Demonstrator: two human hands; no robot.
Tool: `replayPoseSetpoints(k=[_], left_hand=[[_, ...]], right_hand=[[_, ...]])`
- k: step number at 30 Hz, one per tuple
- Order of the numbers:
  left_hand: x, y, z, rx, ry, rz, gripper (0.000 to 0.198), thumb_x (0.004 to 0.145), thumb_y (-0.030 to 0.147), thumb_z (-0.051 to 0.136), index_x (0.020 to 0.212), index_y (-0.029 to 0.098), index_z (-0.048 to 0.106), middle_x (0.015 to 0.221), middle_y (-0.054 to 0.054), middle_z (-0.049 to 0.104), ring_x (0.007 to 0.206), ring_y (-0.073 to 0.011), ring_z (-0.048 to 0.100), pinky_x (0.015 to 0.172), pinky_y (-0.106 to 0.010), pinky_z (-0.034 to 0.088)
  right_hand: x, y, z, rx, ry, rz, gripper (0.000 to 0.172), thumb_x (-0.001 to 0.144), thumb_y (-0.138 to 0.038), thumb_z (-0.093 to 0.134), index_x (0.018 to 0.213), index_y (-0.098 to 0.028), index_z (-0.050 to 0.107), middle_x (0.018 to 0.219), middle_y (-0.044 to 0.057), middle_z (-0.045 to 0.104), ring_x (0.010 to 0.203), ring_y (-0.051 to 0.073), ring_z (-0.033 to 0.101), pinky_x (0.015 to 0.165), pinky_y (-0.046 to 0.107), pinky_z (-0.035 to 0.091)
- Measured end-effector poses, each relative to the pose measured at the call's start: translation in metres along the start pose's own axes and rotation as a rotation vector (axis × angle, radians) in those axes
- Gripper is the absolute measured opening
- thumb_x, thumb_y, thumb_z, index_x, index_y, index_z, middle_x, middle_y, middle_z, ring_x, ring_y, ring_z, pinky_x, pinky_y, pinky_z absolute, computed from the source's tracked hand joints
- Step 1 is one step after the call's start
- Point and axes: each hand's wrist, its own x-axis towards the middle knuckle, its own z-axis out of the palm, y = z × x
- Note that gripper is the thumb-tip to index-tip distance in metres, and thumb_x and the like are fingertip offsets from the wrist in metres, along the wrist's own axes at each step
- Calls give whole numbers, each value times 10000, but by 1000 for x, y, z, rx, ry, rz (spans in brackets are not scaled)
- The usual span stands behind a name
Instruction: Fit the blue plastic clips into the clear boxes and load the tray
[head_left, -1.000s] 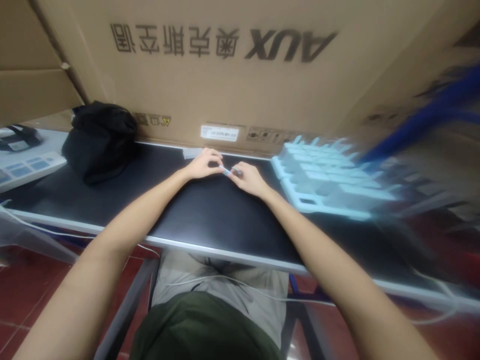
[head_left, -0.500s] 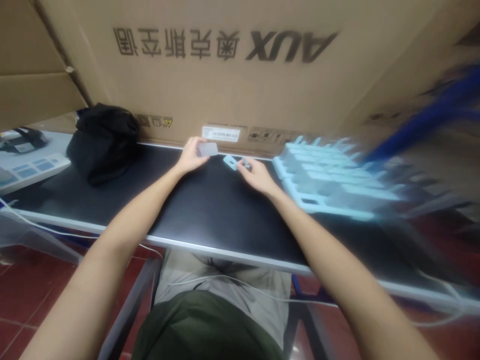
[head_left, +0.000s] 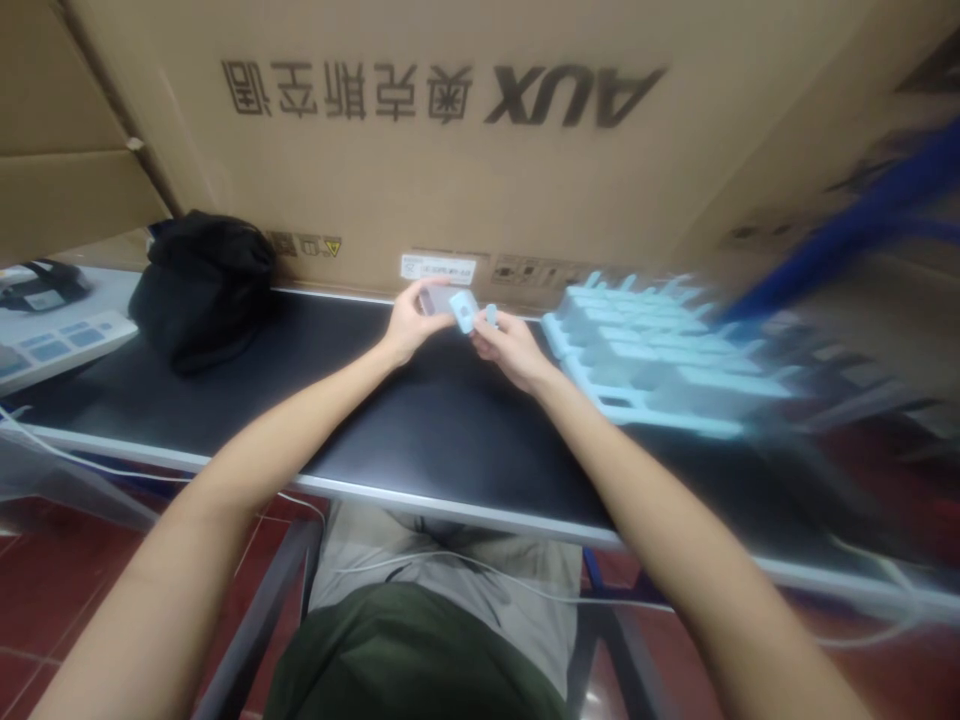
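Note:
My left hand (head_left: 411,322) is closed around a small grey, flat box-like piece (head_left: 437,299), its thumb along the lower edge. Between the fingertips of my right hand (head_left: 510,345) is a light-blue plastic piece (head_left: 464,312) with a hole in its flat plate; a narrow tab of light blue shows above the fingers. The blue plate overlaps the right end of the grey piece in view, but I cannot tell whether they touch. Both hands are above the far part of the black tabletop (head_left: 442,430).
Light-blue trays or holders (head_left: 660,360) with upright prongs stand to the right, blurred. A black cloth bag (head_left: 202,290) lies at the left, beside a white panel (head_left: 67,345). Behind the table rises a large cardboard box (head_left: 360,180). A white cable (head_left: 517,578) hangs below the table edge.
My left hand has moved right with the grey piece, closing the gap to the light-blue piece. My right hand has turned the blue plate more upright, staying in nearly the same place.

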Motion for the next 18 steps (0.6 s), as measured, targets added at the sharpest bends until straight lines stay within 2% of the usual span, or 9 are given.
replayPoseSetpoints(k=[4,7,9,12,15,18], left_hand=[[3,-5,-2,126,131,-45,748,865,352,737,1530,302,398,1429,-107,611,1279,-279,643,1067,-501,547],[6,-10,0,103,181,-35,642,914,406,703,1479,282,425,1411,-108,607,1286,-270,634,1085,-489,537],[7,-12,2,74,210,-28,540,949,457,668,1414,271,465,1361,-100,623,1253,-267,643,1082,-496,534],[8,-12,0,85,241,-20,488,987,490,609,1396,276,452,1302,-97,629,1181,-264,663,1048,-507,542],[3,-5,-7,151,151,46,524,940,452,646,1387,271,440,1239,-104,644,1134,-279,670,1029,-533,545],[-6,4,-10,268,-54,138,547,841,411,730,1304,259,482,1183,-108,660,1102,-308,666,1014,-563,549]], right_hand=[[1,1,-6,-7,51,2,577,722,-735,834,808,-220,588,715,-36,491,569,74,367,482,223,250],[3,5,-10,-34,99,27,572,729,-728,833,806,-219,585,695,-37,496,571,74,380,485,209,266],[3,7,-12,-60,101,54,574,726,-727,837,793,-215,588,665,-43,483,568,75,385,485,203,275],[4,7,-13,-64,97,75,570,725,-716,844,785,-210,586,666,-40,496,576,77,398,485,202,289],[4,0,-14,-2,127,46,557,721,-685,860,805,-213,578,756,-13,572,586,72,401,481,209,274],[2,-8,-13,60,118,0,525,733,-649,865,817,-218,577,802,-6,593,582,69,386,478,226,259]])
